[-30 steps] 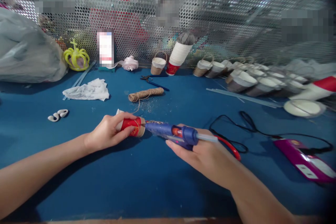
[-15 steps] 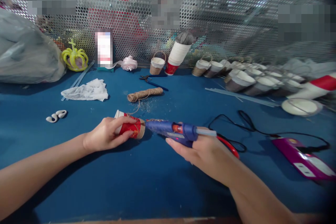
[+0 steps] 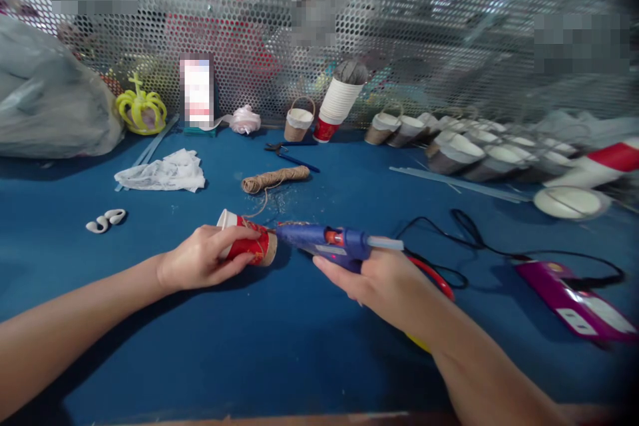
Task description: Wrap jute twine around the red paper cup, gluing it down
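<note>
Lying on its side, a red and white paper cup (image 3: 255,249) is gripped by my left hand (image 3: 204,256), its base end turned to the right. Brown twine wraps that base end. A strand leads from the cup up to a twine bundle (image 3: 274,180) behind it. My right hand (image 3: 384,279) is wrapped round a blue hot glue gun (image 3: 324,243), a clear glue stick poking out of its rear. The gun's nozzle is at the twine-wrapped end of the cup; whether it touches, I cannot tell.
Blue-handled pliers (image 3: 299,158) lie behind the twine. Several small twine-handled cups (image 3: 456,153) crowd the back right, with glue sticks (image 3: 454,183) before them. A purple power strip (image 3: 574,303) sits right, its black cord near my right hand. White cloth (image 3: 164,172) lies left.
The glue gun and my right hand have shifted slightly left and tilted a little. A yellow object now shows beneath my right wrist. My left hand keeps its hold on the cup.
</note>
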`<move>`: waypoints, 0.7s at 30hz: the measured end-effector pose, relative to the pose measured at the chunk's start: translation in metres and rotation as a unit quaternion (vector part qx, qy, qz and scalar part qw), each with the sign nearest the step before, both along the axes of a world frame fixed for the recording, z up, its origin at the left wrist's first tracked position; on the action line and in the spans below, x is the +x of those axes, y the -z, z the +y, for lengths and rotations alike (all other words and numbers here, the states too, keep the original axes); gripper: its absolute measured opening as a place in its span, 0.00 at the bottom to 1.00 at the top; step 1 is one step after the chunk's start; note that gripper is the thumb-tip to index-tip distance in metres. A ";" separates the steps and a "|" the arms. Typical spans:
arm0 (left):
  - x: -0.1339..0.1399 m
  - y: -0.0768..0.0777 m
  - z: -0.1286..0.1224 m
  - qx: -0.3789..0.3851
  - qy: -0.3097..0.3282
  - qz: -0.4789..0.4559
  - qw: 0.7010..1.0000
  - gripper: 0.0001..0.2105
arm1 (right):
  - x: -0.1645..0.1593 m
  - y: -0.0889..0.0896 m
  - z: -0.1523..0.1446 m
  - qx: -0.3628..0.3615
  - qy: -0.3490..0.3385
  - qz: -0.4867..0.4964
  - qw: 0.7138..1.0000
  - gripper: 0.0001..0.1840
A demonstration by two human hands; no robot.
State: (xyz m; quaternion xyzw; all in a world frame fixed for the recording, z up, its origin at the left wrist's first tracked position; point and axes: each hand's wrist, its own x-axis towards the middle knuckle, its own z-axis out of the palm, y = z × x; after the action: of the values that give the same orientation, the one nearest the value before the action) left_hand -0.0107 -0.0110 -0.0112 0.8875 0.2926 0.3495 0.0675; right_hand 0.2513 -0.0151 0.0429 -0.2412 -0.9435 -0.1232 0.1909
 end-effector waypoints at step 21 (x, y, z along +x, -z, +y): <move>0.001 -0.002 -0.002 0.039 0.002 0.020 0.999 0.09 | 0.007 0.006 0.000 0.015 0.001 -0.018 1.000 0.22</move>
State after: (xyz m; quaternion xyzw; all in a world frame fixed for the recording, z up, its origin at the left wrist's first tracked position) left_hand -0.0094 -0.0129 -0.0091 0.8969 0.2782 0.3426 0.0276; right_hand 0.2580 -0.0146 0.0371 -0.2372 -0.9446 -0.1414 0.1773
